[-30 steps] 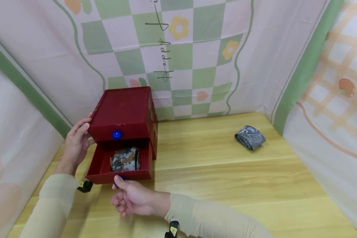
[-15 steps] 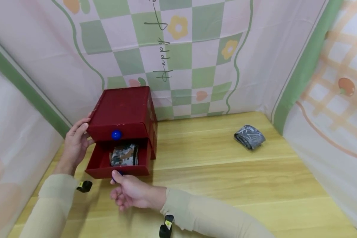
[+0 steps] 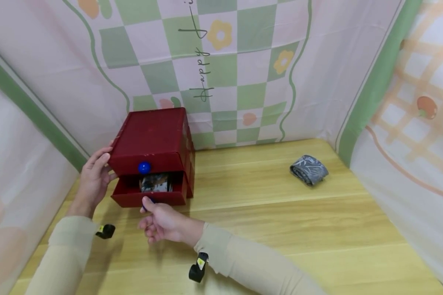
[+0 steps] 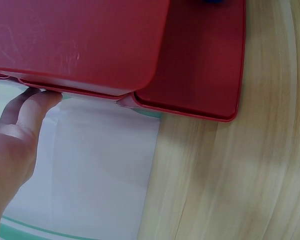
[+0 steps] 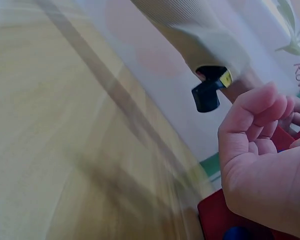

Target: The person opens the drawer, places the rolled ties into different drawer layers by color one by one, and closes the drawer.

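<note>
A dark red two-drawer box (image 3: 151, 131) stands at the left of the table. Its lower drawer (image 3: 170, 199) is partly pulled out, with a folded camouflage-patterned cloth (image 3: 156, 183) inside, half hidden under the upper drawer. My right hand (image 3: 166, 221) pinches the lower drawer's blue knob (image 3: 144, 209) between thumb and index finger; the other fingers hang loosely curled. Against the box's left side rests my left hand (image 3: 94, 178), fingers extended along the wall. In the left wrist view its fingertips (image 4: 47, 97) touch the red side.
A folded grey patterned cloth (image 3: 309, 170) lies at the right of the wooden table (image 3: 266, 217). The upper drawer, with a blue knob (image 3: 144, 167), is closed. Patterned curtains (image 3: 225, 73) enclose the table at the back and sides.
The lower drawer has slid inward, pushed by my right hand at its knob, so less of the camouflage cloth shows. My left hand has stayed against the box.
</note>
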Available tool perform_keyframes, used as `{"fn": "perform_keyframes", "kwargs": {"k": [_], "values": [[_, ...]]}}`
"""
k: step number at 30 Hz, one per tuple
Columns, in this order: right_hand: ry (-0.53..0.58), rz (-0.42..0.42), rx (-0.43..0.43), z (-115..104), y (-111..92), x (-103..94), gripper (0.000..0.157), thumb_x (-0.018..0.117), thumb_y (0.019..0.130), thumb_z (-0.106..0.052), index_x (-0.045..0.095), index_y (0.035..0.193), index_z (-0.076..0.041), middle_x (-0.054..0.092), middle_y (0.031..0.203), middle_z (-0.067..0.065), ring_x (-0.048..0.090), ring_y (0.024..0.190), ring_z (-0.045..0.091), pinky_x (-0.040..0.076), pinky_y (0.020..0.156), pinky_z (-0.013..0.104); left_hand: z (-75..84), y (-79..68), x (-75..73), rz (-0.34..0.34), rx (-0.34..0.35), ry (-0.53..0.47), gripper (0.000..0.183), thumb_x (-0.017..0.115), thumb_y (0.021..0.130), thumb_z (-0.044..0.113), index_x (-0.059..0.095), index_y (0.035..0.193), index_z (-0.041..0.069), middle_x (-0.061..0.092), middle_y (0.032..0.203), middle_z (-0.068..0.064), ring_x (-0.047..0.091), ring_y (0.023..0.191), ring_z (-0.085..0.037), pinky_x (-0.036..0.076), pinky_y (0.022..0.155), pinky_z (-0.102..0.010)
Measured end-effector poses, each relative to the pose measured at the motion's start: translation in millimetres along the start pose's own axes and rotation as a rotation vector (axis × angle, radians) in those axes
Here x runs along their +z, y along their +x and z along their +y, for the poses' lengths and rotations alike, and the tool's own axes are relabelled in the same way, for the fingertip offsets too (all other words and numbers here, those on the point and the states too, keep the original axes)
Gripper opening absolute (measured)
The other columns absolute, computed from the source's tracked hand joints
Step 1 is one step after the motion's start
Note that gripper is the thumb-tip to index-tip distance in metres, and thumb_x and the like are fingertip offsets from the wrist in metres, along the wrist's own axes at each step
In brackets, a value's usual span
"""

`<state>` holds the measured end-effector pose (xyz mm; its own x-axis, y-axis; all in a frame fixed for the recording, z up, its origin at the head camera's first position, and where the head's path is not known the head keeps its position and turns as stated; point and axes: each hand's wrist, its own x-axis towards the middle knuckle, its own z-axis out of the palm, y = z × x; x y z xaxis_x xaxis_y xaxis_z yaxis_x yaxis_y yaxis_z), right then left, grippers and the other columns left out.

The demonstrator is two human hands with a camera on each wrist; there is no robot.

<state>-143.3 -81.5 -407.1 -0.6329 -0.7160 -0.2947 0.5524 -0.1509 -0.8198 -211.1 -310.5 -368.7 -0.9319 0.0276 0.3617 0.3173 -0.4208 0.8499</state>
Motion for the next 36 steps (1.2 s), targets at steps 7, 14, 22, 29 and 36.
{"fn": "perform_keyframes", "kwargs": {"k": [7, 14, 22, 29, 36], "values": [[-0.01, 0.05, -0.023, -4.6, 11.4, -4.8, 0.036, 0.04, 0.106, -0.053, 0.048, 0.096, -0.019, 0.057, 0.068, 0.001, 0.045, 0.049, 0.012, 0.045, 0.047, 0.026, 0.0, 0.1, -0.4, 0.002, 0.003, -0.007, 0.023, 0.051, 0.107, 0.01, 0.071, 0.119, 0.009, 0.054, 0.149, 0.0, 0.068, 0.102, -0.021, 0.06, 0.073, -0.034], [-0.021, 0.112, -0.05, -17.7, 28.0, -11.4, 0.038, 0.039, 0.107, -0.051, 0.047, 0.103, -0.014, 0.056, 0.067, 0.001, 0.045, 0.049, 0.014, 0.047, 0.048, 0.028, 3.4, -0.2, -1.4, 0.009, -0.008, 0.005, 0.023, 0.051, 0.107, 0.01, 0.071, 0.119, 0.01, 0.053, 0.149, 0.001, 0.068, 0.103, -0.02, 0.059, 0.075, -0.034], [-0.043, 0.111, -0.041, -24.8, 34.5, -21.2, 0.04, 0.037, 0.107, -0.052, 0.046, 0.101, -0.014, 0.055, 0.067, 0.001, 0.044, 0.05, 0.015, 0.048, 0.05, 0.031, 1.6, -1.4, 0.1, 0.0, -0.014, 0.016, 0.024, 0.05, 0.107, 0.011, 0.072, 0.118, 0.012, 0.053, 0.149, 0.002, 0.069, 0.103, -0.019, 0.059, 0.075, -0.034], [-0.114, 0.093, -0.045, -27.2, 36.3, -26.7, 0.044, 0.036, 0.107, -0.055, 0.046, 0.103, -0.013, 0.055, 0.067, 0.001, 0.046, 0.051, 0.015, 0.049, 0.051, 0.03, 0.6, -2.0, 1.7, 0.01, 0.005, 0.023, 0.025, 0.05, 0.108, 0.01, 0.072, 0.118, 0.011, 0.054, 0.149, 0.001, 0.069, 0.102, -0.019, 0.059, 0.075, -0.034], [-0.14, 0.086, -0.033, -25.5, 38.2, -29.7, 0.048, 0.036, 0.106, -0.057, 0.047, 0.11, -0.01, 0.055, 0.067, 0.001, 0.047, 0.05, 0.015, 0.049, 0.05, 0.03, 0.4, -1.8, 1.4, 0.007, -0.004, 0.019, 0.026, 0.049, 0.108, 0.011, 0.072, 0.119, 0.011, 0.054, 0.149, 0.001, 0.069, 0.101, -0.019, 0.059, 0.075, -0.034]]}}
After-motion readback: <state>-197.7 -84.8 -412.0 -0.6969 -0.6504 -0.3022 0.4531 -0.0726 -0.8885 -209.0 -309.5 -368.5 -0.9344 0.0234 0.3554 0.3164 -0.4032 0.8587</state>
